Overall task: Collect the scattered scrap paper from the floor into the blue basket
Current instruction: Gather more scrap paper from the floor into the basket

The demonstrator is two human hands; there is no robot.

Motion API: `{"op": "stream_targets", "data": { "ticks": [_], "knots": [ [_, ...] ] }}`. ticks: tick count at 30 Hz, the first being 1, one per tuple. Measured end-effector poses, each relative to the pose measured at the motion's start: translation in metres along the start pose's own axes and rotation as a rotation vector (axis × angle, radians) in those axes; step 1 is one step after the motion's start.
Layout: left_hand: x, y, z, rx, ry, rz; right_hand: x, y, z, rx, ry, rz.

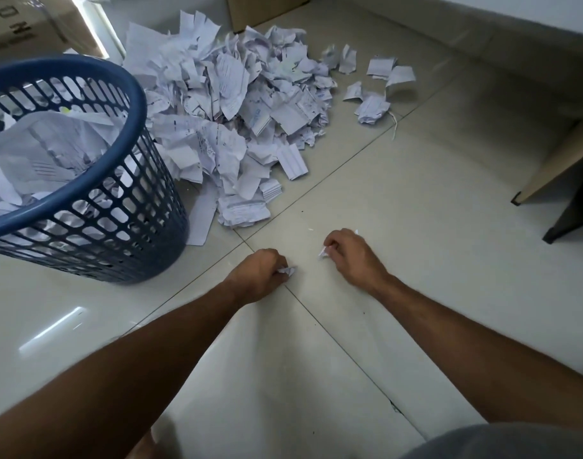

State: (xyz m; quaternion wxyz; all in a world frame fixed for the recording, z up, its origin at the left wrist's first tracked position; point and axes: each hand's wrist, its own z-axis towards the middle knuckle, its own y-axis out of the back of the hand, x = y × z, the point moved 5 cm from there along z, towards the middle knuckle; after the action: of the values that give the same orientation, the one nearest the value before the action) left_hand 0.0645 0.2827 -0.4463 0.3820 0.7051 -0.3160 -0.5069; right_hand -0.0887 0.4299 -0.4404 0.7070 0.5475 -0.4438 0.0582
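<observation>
The floor [416, 200] is pale, glossy tile with thin dark grout lines crossing under the person's arms, and a streak of light reflects off it at the lower left. Both hands are down near the floor where two grout lines meet. The left hand [262, 274] has its fingers curled around a small crumpled scrap [288, 270] of white paper; the right hand [353, 256] pinches another small scrap [323, 251] at its fingertips. The two hands are near each other but apart.

The blue basket [94, 223], a slotted plastic one, stands to the left, already holding a good deal of crumpled paper. Just beside it, touching its far side, spreads a big heap of scrap paper [237, 104], with a few loose pieces [372, 104] lying apart to the right of the heap.

Cardboard boxes [25, 24] stand against the far wall at the top left. At the right edge the foot of a light wooden panel [555, 170] rests on the tile.
</observation>
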Motion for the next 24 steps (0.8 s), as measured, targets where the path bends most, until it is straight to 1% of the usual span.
{"op": "stream_targets", "data": {
  "ticks": [1, 3, 6, 8, 11, 13, 16, 18, 19, 21, 23, 24],
  "knots": [
    [-0.002, 0.005, 0.004, -0.032, 0.001, -0.021, -0.007, 0.013, 0.001, -0.057, -0.044, 0.008],
    [-0.01, 0.013, 0.013, -0.084, 0.002, -0.023, -0.024, 0.037, 0.001, -0.099, -0.146, 0.03],
    [-0.022, 0.02, 0.027, -0.118, -0.002, -0.034, -0.047, 0.061, -0.008, -0.061, -0.282, 0.08],
    [-0.03, 0.018, 0.037, -0.119, -0.007, -0.056, -0.056, 0.066, -0.016, 0.012, -0.327, 0.069],
    [-0.038, 0.009, 0.052, -0.108, 0.013, -0.071, -0.066, 0.057, -0.021, 0.103, -0.305, -0.048],
    [-0.039, 0.003, 0.059, -0.113, 0.05, -0.069, -0.069, 0.05, -0.021, 0.05, -0.312, -0.095],
    [-0.037, -0.004, 0.069, -0.129, 0.106, -0.045, -0.069, 0.044, -0.012, -0.075, -0.287, -0.079],
    [-0.034, -0.002, 0.073, -0.164, 0.124, -0.007, -0.062, 0.039, -0.001, -0.097, -0.254, -0.045],
    [-0.032, 0.001, 0.075, -0.204, 0.11, 0.041, -0.058, 0.037, 0.006, -0.085, -0.229, -0.025],
    [-0.027, 0.011, 0.075, -0.29, 0.093, 0.184, -0.048, 0.03, 0.015, -0.002, -0.19, -0.019],
    [-0.015, 0.018, 0.074, -0.33, 0.169, 0.285, -0.041, 0.021, 0.02, 0.113, -0.151, -0.081],
    [-0.006, 0.022, 0.071, -0.329, 0.231, 0.29, -0.038, 0.016, 0.022, 0.141, -0.127, -0.105]
  ]
}}
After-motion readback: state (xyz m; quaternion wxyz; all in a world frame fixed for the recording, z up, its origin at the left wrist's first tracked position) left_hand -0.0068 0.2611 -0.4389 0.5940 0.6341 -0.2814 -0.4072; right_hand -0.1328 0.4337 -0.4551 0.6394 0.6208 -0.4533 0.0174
